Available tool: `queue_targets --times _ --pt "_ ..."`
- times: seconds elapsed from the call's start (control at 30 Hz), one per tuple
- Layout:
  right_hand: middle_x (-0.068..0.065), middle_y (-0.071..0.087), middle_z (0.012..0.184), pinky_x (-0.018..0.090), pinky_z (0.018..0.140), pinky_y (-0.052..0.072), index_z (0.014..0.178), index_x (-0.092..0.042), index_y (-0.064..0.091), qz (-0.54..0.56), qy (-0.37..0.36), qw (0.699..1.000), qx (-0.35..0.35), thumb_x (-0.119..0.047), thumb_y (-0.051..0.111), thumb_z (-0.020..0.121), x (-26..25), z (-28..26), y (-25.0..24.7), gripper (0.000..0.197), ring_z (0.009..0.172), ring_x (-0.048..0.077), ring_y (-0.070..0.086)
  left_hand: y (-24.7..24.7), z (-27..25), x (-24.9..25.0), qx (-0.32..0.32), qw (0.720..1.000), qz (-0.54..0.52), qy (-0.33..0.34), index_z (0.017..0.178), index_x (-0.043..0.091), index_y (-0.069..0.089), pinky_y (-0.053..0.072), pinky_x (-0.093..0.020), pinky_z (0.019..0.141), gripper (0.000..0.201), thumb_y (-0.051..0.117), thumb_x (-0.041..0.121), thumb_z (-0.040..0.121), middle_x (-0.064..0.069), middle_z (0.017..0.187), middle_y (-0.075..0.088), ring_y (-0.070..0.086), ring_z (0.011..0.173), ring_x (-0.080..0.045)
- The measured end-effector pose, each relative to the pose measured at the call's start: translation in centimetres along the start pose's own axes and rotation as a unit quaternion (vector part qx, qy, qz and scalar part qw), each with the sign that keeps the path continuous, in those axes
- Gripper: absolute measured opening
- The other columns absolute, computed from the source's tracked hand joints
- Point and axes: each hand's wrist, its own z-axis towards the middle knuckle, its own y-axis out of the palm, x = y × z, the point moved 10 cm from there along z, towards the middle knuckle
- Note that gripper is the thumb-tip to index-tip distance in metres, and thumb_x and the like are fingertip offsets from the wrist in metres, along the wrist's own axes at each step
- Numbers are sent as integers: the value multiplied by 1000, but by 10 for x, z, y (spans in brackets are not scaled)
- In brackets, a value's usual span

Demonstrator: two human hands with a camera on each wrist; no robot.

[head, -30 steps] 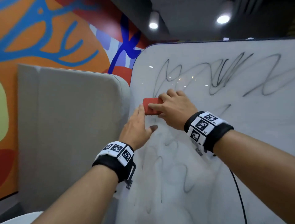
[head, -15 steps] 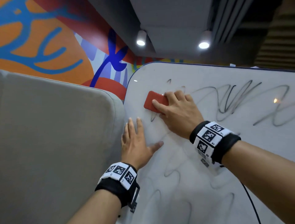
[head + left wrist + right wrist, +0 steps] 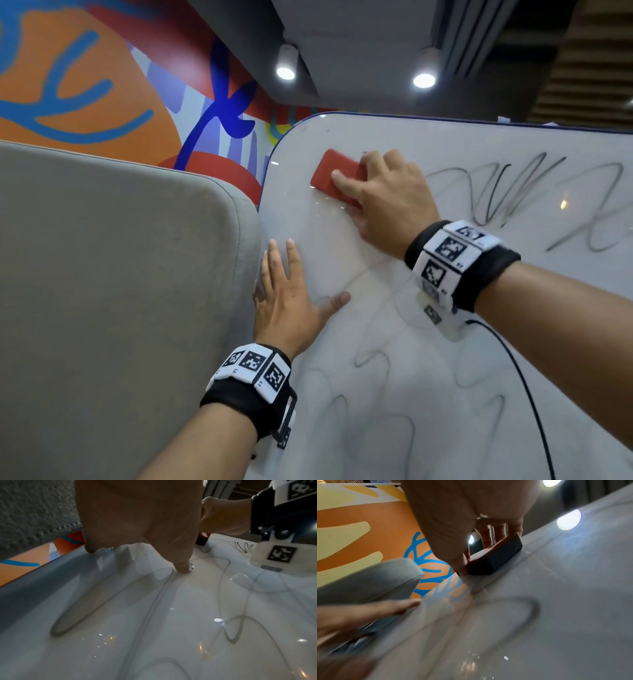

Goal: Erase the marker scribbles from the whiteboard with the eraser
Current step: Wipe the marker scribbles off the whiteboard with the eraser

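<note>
Head view puts my right hand [image 3: 387,202] near the top left corner of the whiteboard [image 3: 428,342]; its grip is curled round the red eraser [image 3: 334,178], thumb on the near edge and fingers over the far edge, and the eraser lies flat against the board; the patch just below and left of it shows bare white with only a few glints; dark scribbles [image 3: 507,192] run to the right of the hand, and fainter grey loops [image 3: 373,359] cover the lower board.

My left hand [image 3: 291,301] rests flat on the board just beside its left edge, well below the eraser; its grip is spread, fingers straight and pointing up, thumb out to the right, holding nothing (the left wrist view shows the thumb tip [image 3: 184,568] touching a grey loop [image 3: 109,601]).

From the right wrist the eraser [image 3: 494,558] shows a dark felt side against the board [image 3: 565,601], pinched between thumb and fingers [image 3: 500,534]; that picture is smeared, so I cannot tell finer detail; the left hand [image 3: 368,612] shows blurred at lower left.

Both wrists wear black bands [image 3: 466,260] with square markers; a thin black cable [image 3: 524,387] hangs from the right one across the board; a grey padded panel [image 3: 113,291] stands to the left of the board, and a painted orange and blue wall [image 3: 85,85] rises behind it.
</note>
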Motion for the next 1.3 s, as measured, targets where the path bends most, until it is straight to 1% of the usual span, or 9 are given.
queue_targets --times 0.2,0.37,0.43,0.57,0.67,0.9,1.03,1.13,1.3 --pt "13 59 110 41 73 46 127 -28 61 -3 -129 991 -38 -31 76 75 -33 -38 10 54 94 35 55 -4 0 1 3 1000 -11 8 155 21 -16 6 -46 120 121 46 85 73 -4 161 -24 -16 149 -21" --pt "14 57 117 46 81 42 133 -32 57 -12 0 1000 -23 -29 71 83 39 5 -18 51 103 38 50 -9 2 13 -1 999 1 41 155 24 -15 5 -49 121 117 52 79 76 -2 160 -24 -14 149 -20" --pt "16 58 114 46 79 43 132 -28 58 -13 18 1000 -14 -27 73 80 34 -3 -16 54 99 39 52 -11 3 19 3 999 0 50 155 25 -14 7 -50 121 117 52 79 76 -1 160 -23 -13 149 -19" --pt "14 59 113 43 75 47 130 -24 58 -22 -102 994 -29 -24 74 74 -18 -55 10 58 94 35 54 -12 5 27 6 998 3 57 155 23 -13 7 -49 121 116 52 78 78 -1 161 -22 -13 149 -19" --pt "12 58 116 42 76 49 133 -27 56 -24 -156 986 -60 -25 73 77 -15 -64 7 58 97 33 55 -10 5 26 7 998 10 56 155 22 -14 9 -49 121 116 52 78 78 -1 161 -21 -13 149 -19" --pt "17 56 123 47 83 46 139 -26 52 -17 38 999 -30 -27 69 86 69 -17 -22 56 103 39 50 -7 4 26 -1 998 10 60 155 23 -15 6 -48 122 115 52 77 79 0 161 -22 -16 149 -18" --pt "18 56 122 45 80 47 138 -20 53 -23 -72 996 -38 -25 71 81 10 -63 1 60 101 37 53 -8 2 25 12 998 12 59 156 23 -12 8 -48 121 114 52 77 79 -1 162 -19 -13 149 -18" --pt "16 57 122 45 80 48 137 -23 55 -25 -134 988 -66 -26 72 80 10 -65 2 59 101 36 54 -7 0 23 12 998 18 65 156 23 -13 8 -49 121 113 50 77 79 -1 162 -19 -12 149 -18" --pt "21 57 122 49 84 48 134 -21 58 13 29 999 -20 -20 73 83 81 -21 -28 54 103 42 52 -4 0 21 6 997 23 72 155 26 -16 7 -49 122 112 48 78 79 1 162 -21 -14 149 -18"
